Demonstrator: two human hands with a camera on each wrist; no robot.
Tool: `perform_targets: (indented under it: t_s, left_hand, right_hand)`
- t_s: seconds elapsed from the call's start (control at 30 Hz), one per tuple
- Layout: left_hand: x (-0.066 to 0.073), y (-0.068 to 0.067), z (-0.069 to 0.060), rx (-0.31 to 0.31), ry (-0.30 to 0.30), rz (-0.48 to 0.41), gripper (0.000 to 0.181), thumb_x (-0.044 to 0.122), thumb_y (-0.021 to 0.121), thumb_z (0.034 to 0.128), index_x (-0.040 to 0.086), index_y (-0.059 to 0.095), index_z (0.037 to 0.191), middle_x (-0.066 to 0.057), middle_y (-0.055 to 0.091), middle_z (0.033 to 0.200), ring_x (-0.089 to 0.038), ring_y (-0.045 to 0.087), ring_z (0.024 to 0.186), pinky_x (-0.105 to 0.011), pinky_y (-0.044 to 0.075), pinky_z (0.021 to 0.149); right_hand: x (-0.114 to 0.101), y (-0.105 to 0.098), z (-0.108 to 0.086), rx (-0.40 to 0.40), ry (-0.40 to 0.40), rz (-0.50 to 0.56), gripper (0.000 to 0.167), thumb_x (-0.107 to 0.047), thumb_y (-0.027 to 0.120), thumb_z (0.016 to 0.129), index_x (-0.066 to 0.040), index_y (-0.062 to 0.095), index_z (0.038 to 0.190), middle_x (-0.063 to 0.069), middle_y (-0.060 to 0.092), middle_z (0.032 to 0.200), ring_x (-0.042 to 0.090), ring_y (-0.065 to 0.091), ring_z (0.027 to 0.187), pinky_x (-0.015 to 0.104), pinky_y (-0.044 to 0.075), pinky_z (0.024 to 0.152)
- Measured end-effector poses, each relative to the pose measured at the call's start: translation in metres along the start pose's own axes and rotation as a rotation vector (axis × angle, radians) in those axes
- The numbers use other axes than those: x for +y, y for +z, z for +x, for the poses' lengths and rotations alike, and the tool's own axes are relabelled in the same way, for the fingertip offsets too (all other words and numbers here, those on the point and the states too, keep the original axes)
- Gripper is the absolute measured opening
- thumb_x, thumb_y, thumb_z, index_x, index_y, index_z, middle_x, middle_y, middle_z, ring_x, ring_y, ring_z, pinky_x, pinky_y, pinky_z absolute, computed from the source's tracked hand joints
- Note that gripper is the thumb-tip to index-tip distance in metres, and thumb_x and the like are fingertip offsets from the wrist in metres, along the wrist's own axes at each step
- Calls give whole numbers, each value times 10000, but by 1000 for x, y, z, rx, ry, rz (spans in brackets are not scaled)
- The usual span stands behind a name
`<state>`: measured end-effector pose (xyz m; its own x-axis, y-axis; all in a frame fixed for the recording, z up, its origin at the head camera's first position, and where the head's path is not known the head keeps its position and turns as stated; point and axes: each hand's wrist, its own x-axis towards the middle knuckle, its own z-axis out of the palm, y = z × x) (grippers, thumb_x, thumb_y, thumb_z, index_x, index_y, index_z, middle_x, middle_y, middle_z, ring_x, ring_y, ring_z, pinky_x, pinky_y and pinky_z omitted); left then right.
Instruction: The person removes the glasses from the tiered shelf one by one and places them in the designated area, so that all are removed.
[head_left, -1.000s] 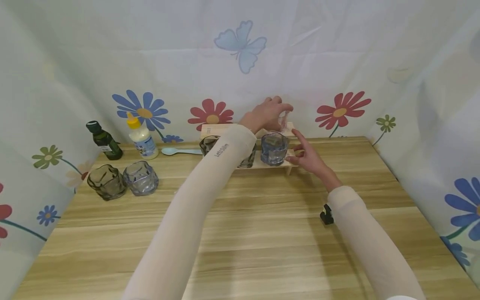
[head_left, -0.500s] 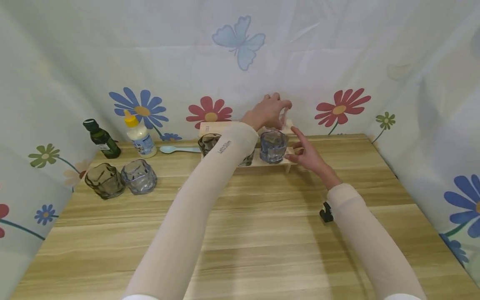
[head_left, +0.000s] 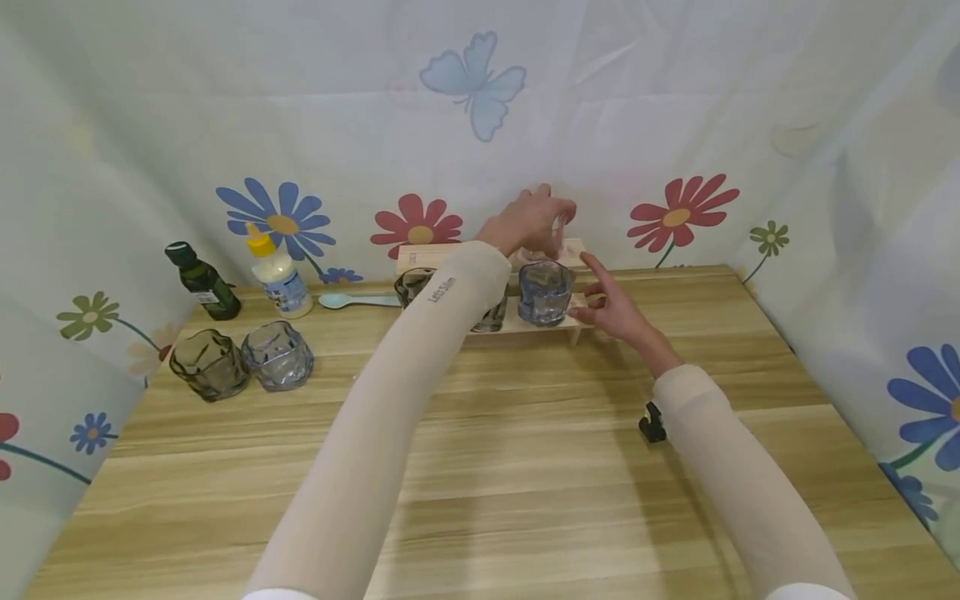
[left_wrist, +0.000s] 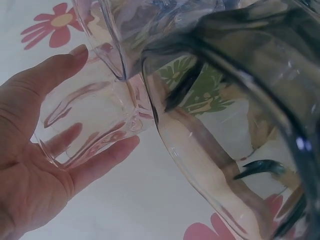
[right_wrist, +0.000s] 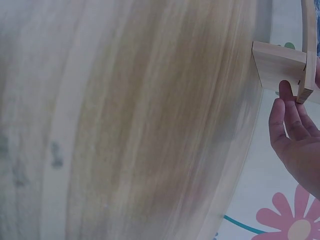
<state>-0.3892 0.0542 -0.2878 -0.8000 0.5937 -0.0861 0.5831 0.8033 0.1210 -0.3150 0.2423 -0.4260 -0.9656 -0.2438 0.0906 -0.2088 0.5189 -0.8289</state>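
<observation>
In the head view my left hand point(head_left: 531, 222) grips a clear pinkish glass point(head_left: 557, 236) over the upper tier of a small wooden rack point(head_left: 429, 256). The left wrist view shows the thumb and fingers of that hand point(left_wrist: 47, 132) around the pinkish glass point(left_wrist: 95, 117). A bluish glass point(head_left: 545, 293) and dark grey glasses point(head_left: 413, 286) stand on the lower tier, partly hidden by my left sleeve. My right hand point(head_left: 617, 310) touches the rack's right end; its fingers lie at the wooden edge point(right_wrist: 306, 94) in the right wrist view.
At the left stand a dark glass point(head_left: 210, 365), a clear bluish glass point(head_left: 277, 357), a green bottle point(head_left: 204, 283) and a yellow-capped bottle point(head_left: 281, 275). A light blue spoon point(head_left: 356, 301) lies left of the rack. A small black object point(head_left: 652, 423) lies beside my right sleeve.
My left hand has shifted slightly left with the pinkish glass over the upper tier. The right hand has stayed at the rack's end.
</observation>
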Motion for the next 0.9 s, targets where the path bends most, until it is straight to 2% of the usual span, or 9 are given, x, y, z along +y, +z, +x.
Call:
perform_targets:
  t_s: [0.2, 0.37, 0.5, 0.6, 0.77, 0.9]
  left_hand:
    - [-4, 2, -1, 0, 3, 9, 339, 263, 620, 908, 239, 549, 1239, -94, 452, 1341, -287, 444, 1106, -435, 471, 897]
    - [-7, 3, -2, 29, 15, 21, 373, 281, 658, 889, 249, 560, 1247, -96, 462, 1340, -292, 469, 1106, -450, 479, 918]
    - [-10, 3, -3, 56, 38, 31, 343, 262, 622, 906, 232, 567, 1244, -105, 466, 1316, -295, 461, 1076, -443, 476, 912]
    - [-13, 3, -3, 76, 44, 45, 343, 251, 603, 911, 225, 574, 1252, -111, 470, 1310, -297, 456, 1073, -441, 479, 918]
    - [-18, 3, -2, 106, 37, 65, 396, 261, 644, 887, 232, 588, 1278, -117, 471, 1320, -305, 463, 1107, -450, 487, 931]
    - [-20, -1, -4, 130, 30, 67, 428, 268, 655, 875, 241, 590, 1298, -116, 469, 1319, -310, 465, 1121, -451, 491, 928]
  right_hand:
    - [0, 1, -1, -11, 9, 13, 946, -72, 702, 925, -282, 94, 1619, 334, 416, 1424, 439, 573, 1132, 471, 533, 876]
    - [0, 1, -1, -9, 12, 19, 951, -73, 707, 921, -294, 99, 1618, 317, 400, 1447, 437, 570, 1138, 476, 531, 882]
    - [-1, 1, 0, 4, -6, 15, 954, -60, 713, 913, -259, 104, 1620, 276, 353, 1508, 443, 560, 1146, 453, 529, 868]
    - [-1, 1, 1, 7, -6, 11, 959, -58, 716, 910, -266, 105, 1620, 273, 371, 1496, 439, 570, 1131, 437, 533, 852]
    - [-1, 0, 1, -7, 16, 14, 960, -79, 711, 920, -308, 93, 1617, 334, 423, 1426, 451, 576, 1130, 486, 535, 867]
    - [0, -1, 0, -11, 16, 17, 957, -88, 704, 926, -304, 80, 1618, 339, 394, 1451, 473, 560, 1164, 515, 531, 880]
